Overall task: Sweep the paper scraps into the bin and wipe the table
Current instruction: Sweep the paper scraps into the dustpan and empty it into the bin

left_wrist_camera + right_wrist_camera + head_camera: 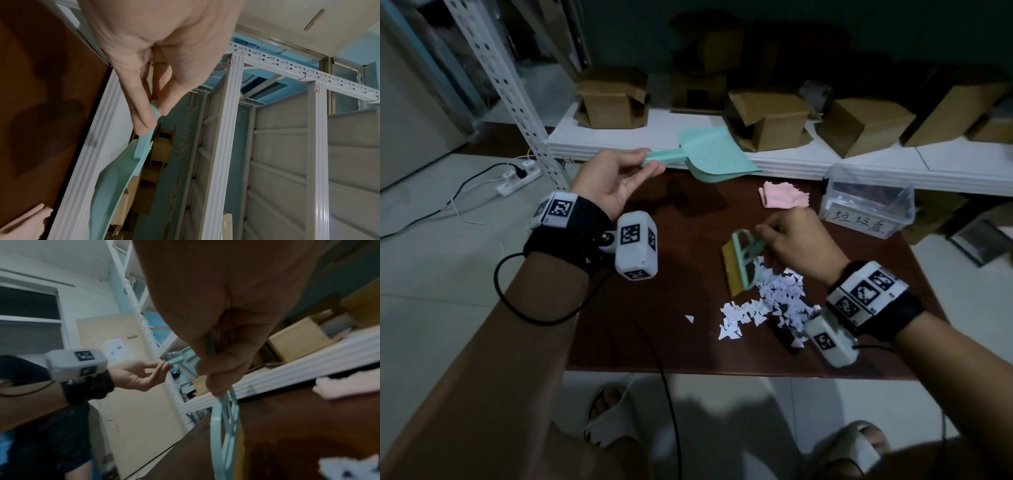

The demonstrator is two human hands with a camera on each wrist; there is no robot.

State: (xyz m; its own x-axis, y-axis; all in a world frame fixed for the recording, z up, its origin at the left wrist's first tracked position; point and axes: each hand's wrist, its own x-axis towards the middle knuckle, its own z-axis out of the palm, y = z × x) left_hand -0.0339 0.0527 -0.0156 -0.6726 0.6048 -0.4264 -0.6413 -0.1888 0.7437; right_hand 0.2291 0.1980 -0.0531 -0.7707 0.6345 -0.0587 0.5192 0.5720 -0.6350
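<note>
White paper scraps [770,305] lie in a heap on the dark brown table [661,325], near its front right. My right hand [791,240] grips the handle of a mint-green hand brush [743,263] with yellow bristles, standing at the heap's far left edge; the brush frame [226,426] hangs below the curled fingers. My left hand [619,174] pinches the handle of a mint-green dustpan [709,154], held above the table's far edge; thumb and fingers [144,116] clamp the handle. A pink cloth [784,195] lies at the back. The clear labelled bin [866,205] stands at the back right.
A white shelf [722,137] with several cardboard boxes [767,116] runs behind the table. A perforated metal rack post [510,92] stands at the left, with a power strip [517,178] on the tiled floor. Cables hang from both wrists. My sandalled feet are below the table's front edge.
</note>
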